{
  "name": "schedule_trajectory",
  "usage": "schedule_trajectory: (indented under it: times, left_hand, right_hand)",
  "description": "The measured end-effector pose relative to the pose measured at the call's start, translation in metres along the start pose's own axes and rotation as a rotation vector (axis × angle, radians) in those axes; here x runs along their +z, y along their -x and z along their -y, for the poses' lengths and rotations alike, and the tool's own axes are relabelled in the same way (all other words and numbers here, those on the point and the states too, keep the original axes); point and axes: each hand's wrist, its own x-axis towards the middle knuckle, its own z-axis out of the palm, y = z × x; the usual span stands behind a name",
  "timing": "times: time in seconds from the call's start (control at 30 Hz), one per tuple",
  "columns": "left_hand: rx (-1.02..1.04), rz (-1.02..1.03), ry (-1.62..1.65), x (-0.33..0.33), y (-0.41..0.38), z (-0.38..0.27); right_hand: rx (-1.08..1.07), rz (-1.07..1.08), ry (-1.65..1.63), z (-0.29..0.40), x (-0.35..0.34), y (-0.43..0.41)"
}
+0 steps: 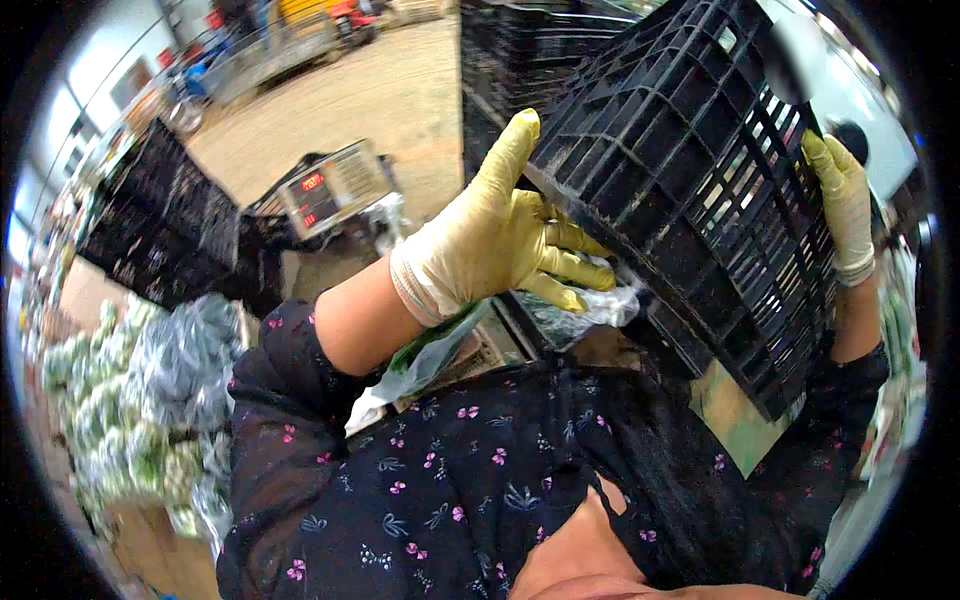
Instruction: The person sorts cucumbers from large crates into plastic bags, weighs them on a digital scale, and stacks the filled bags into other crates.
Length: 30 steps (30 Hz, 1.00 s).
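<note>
A black plastic crate (pixel 645 150) is tilted up before my chest, its slatted base and ribbed side showing. My right hand (pixel 844 199), in a pale yellow glove, grips its right edge. On the other side my left hand (pixel 502 232), gloved the same way, is at the crate's near left corner. Its thumb points up and its fingers spread beside the lower rim; whether they bear the crate is unclear. Below those fingers lies crumpled clear plastic film (pixel 600 304). A clear bag with something dark green inside (pixel 435 352) shows beneath my left wrist.
More black crates (pixel 495 82) stand behind the tilted one. To the left are a digital scale (pixel 330 191) with red digits, another black crate (pixel 165 217), grey plastic bags (pixel 187 367) and a heap of pale green bagged vegetables (pixel 127 427). A red machine (pixel 352 19) stands across the floor.
</note>
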Motion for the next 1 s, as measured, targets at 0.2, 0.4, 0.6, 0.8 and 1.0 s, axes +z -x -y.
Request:
schedule_trajectory:
  times: [0.2,0.4,0.6,0.8,1.0]
  left_hand:
    - [0.35,-0.16,0.107,0.028,0.077,0.004]
    - [0.782,-0.209,0.18,0.018,0.104,0.009]
    - [1.122,-0.351,-0.029,-0.023,0.097,-0.018]
    - [1.338,-0.373,-0.493,-0.059,0.0,-0.109]
    - [1.1,-0.057,0.023,-0.141,-0.091,-0.23]
  right_hand:
    - [-0.455,0.085,0.003,0.063,0.044,-0.062]
    - [-1.17,-0.256,0.623,0.143,0.031,-0.098]
    - [-0.789,-0.019,0.007,0.213,0.052,-0.113]
    - [-0.999,-0.134,0.031,0.191,0.052,-0.229]
    - [-0.883,-0.209,-0.049,0.12,0.103,-0.354]
